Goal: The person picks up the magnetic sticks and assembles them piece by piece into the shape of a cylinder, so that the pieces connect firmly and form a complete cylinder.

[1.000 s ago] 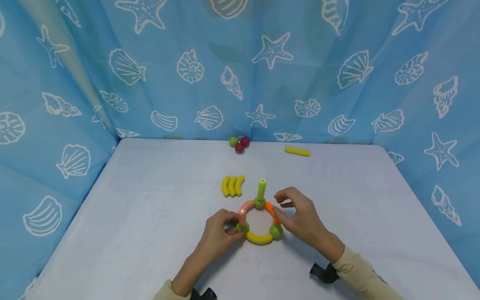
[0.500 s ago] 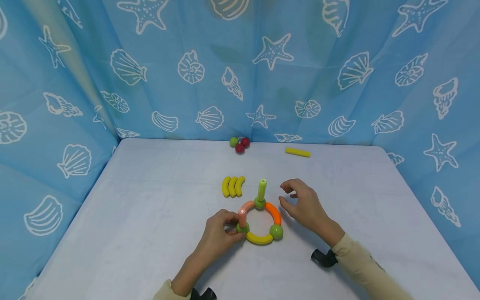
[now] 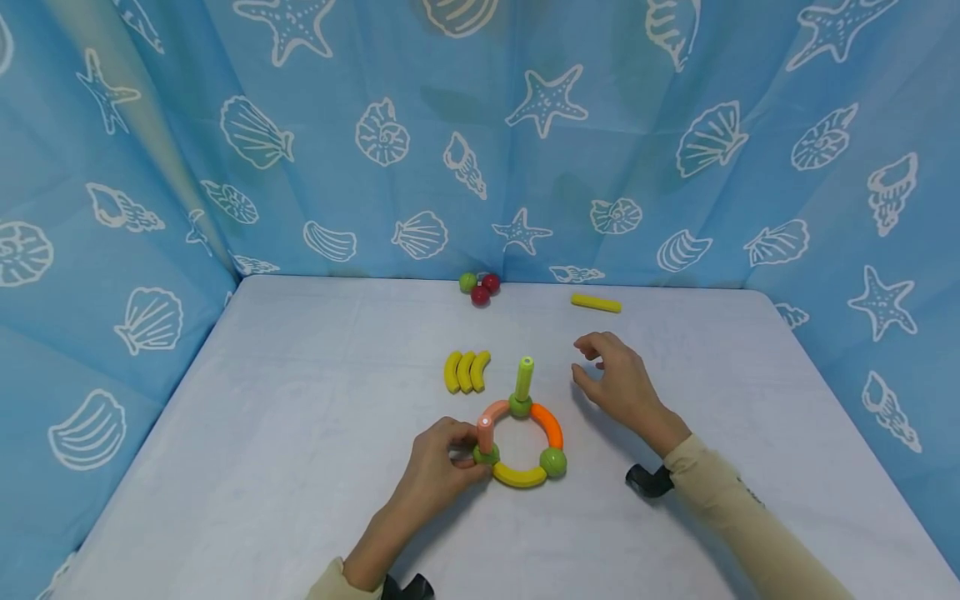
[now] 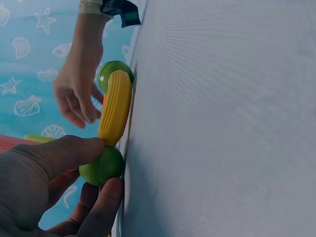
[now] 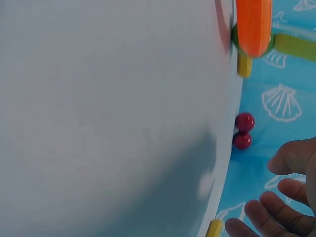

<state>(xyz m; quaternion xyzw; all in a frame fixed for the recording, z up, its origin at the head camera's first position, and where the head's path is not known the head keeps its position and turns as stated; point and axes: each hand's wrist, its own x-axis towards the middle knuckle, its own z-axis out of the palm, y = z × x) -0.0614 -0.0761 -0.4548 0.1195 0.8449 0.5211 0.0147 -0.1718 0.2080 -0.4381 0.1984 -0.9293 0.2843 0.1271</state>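
Note:
A ring of toy building pieces lies on the white table: a yellow curved piece (image 3: 519,477), an orange curved piece (image 3: 550,427) and a pink curved piece (image 3: 495,410), joined by green balls. From the back ball (image 3: 519,407) rises a light green rod (image 3: 523,380); a pink rod (image 3: 485,436) stands on the left ball (image 4: 102,167). Thumb and fingers of my left hand (image 3: 438,462) pinch that left ball. My right hand (image 3: 621,383) hovers right of the ring, fingers loosely bent and holding nothing. The right ball (image 3: 553,462) joins the orange and yellow pieces.
Behind the ring lie three yellow curved pieces (image 3: 465,372) side by side. Farther back sit two red balls (image 3: 480,295) with a green ball (image 3: 468,282), and a yellow stick (image 3: 596,302) to their right. A blue shell-patterned curtain (image 3: 420,167) borders the table's back edge.
My right hand has left the orange curved piece and moved back and to the right. My left hand has stayed on the left ball, and the ring has kept its place.

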